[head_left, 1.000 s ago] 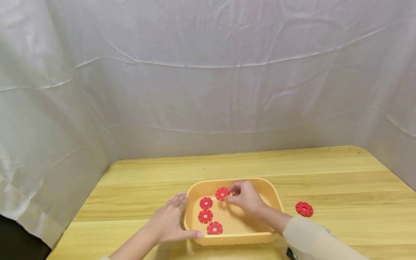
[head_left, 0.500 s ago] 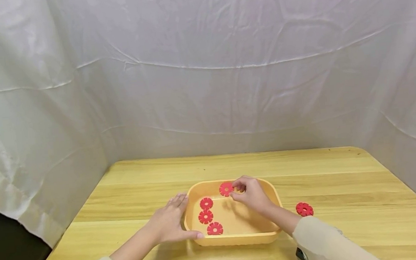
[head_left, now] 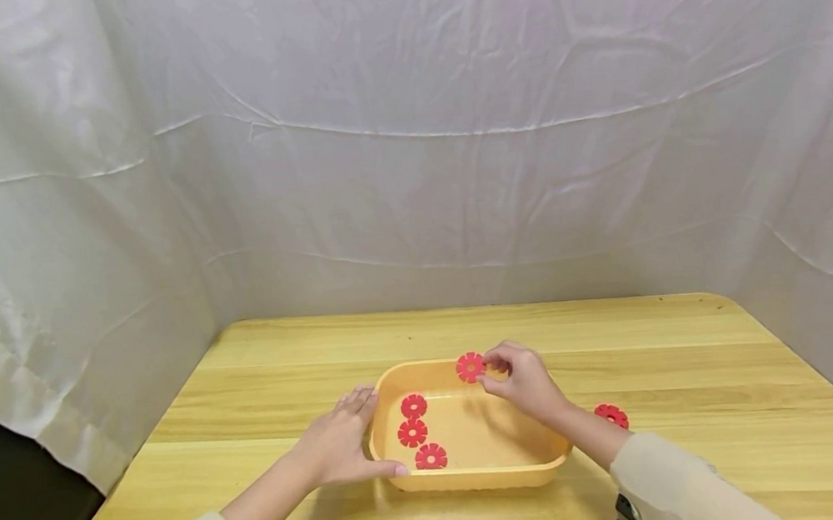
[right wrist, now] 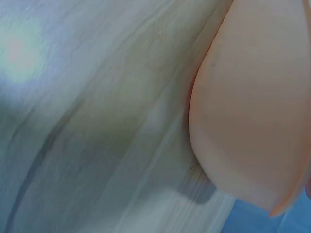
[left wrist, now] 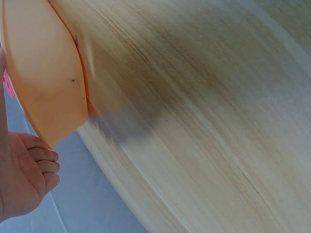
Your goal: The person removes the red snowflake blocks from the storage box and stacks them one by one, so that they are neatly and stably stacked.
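My right hand (head_left: pixel 524 379) pinches a red notched plastic disc (head_left: pixel 462 369) between thumb and fingers, level with the back rim of a yellow-orange plastic basin (head_left: pixel 483 479). Inside the basin, near its left end, lie three more such discs: a back disc (head_left: pixel 405 409), a middle disc (head_left: pixel 405 434) and a front disc (head_left: pixel 422 460). My left hand (head_left: pixel 344 441) holds the basin's left end, its thumb over the front rim. In the left wrist view, bent fingers (left wrist: pixel 46 167) sit at the basin's rim. The right wrist view shows mostly the basin's outer wall (right wrist: pixel 248 97).
Another red disc (head_left: pixel 604 412) lies on the wooden table (head_left: pixel 704 433) to the right of the basin, partly behind my right forearm. A black object (head_left: pixel 628 517) shows under the right sleeve. Pale cloth (head_left: pixel 452 164) hangs behind and beside the table.
My right hand has lifted the pinched disc from low in the basin up to the back rim, moving right and away. The left hand and the other discs stay put.
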Motion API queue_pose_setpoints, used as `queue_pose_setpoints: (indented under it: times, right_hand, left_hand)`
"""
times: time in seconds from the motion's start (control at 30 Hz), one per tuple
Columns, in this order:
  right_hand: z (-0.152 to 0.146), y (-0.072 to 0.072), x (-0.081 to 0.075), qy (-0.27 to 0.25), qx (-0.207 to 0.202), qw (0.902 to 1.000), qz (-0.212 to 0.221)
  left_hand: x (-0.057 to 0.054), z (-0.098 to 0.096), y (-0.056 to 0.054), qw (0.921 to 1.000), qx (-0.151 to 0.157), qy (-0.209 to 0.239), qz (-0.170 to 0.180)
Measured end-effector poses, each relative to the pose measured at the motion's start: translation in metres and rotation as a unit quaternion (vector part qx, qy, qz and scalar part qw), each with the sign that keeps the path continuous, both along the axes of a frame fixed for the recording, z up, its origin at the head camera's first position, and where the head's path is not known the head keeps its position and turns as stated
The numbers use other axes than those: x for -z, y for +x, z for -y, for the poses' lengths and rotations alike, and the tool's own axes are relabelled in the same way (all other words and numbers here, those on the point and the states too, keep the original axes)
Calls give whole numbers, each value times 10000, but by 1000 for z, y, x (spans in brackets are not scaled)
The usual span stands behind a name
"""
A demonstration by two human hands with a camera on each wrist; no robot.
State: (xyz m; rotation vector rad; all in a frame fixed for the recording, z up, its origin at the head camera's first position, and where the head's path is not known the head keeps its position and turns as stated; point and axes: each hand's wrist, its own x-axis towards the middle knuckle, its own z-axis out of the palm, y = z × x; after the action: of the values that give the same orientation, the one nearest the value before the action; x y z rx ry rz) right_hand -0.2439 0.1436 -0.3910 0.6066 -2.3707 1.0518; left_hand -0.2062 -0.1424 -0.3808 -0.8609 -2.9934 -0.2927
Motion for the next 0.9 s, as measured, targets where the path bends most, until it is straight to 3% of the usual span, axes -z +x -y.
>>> queue_pose_setpoints:
  times: [0.4, 0.9]
  right_hand:
    - [-20, -2, -1, 4, -72, 9943, -1063]
    - [-38, 7, -3, -33, -79, 9891, -1471]
  left_hand:
    - [0, 0, 1, 10000, -43, 76, 44]
    - [1, 0, 0, 10000, -56, 69, 25]
